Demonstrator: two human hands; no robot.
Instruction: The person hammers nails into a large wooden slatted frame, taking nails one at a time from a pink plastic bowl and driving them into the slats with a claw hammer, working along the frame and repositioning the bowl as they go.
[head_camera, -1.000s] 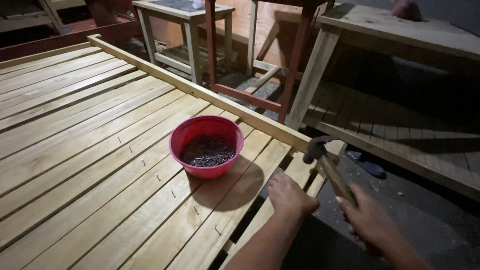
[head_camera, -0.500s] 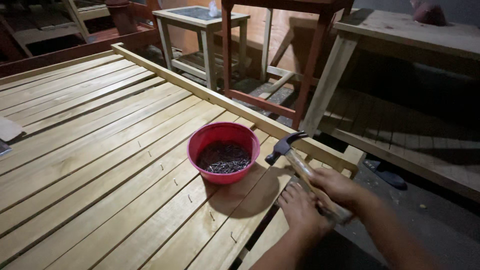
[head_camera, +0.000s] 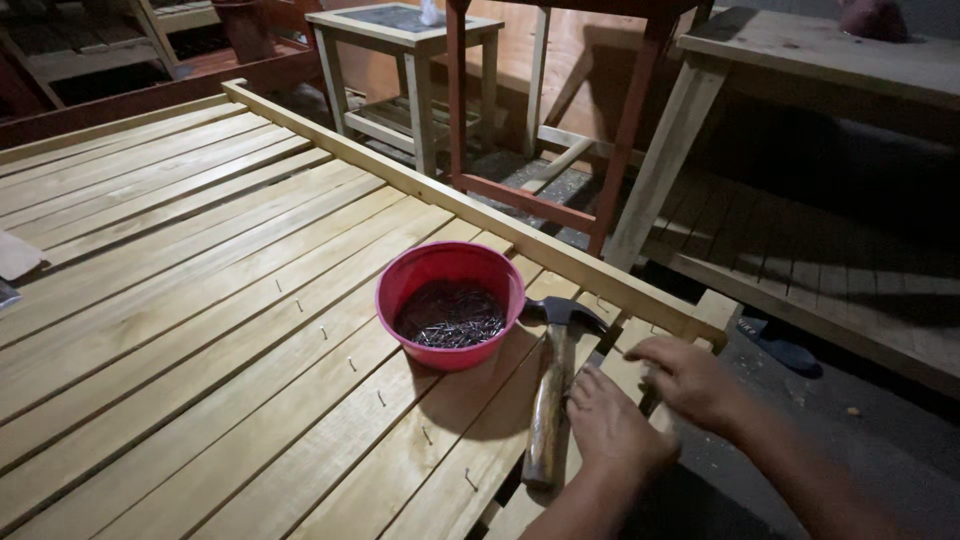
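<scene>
A claw hammer (head_camera: 550, 400) with a wooden handle lies flat on the pale wooden slats (head_camera: 200, 330), its steel head beside a pink plastic bowl (head_camera: 400, 285) full of dark nails (head_camera: 450, 315). My left hand (head_camera: 615, 425) rests palm down on a slat just right of the hammer's handle, touching or nearly touching it. My right hand (head_camera: 690, 380) lies on the end slat near the frame's side rail (head_camera: 560, 250), fingers loosely spread. Neither hand holds anything.
A row of nails (head_camera: 380, 398) stands partly driven in the slats left of the bowl. Beyond the rail stand a small wooden table (head_camera: 410, 70), red-painted legs (head_camera: 456, 110) and a low wooden bench (head_camera: 800, 60). A dark sandal (head_camera: 780, 350) lies on the floor.
The hammer was held in my right hand above the rail. Now it lies on the slats beside the bowl, and both hands rest on the wood.
</scene>
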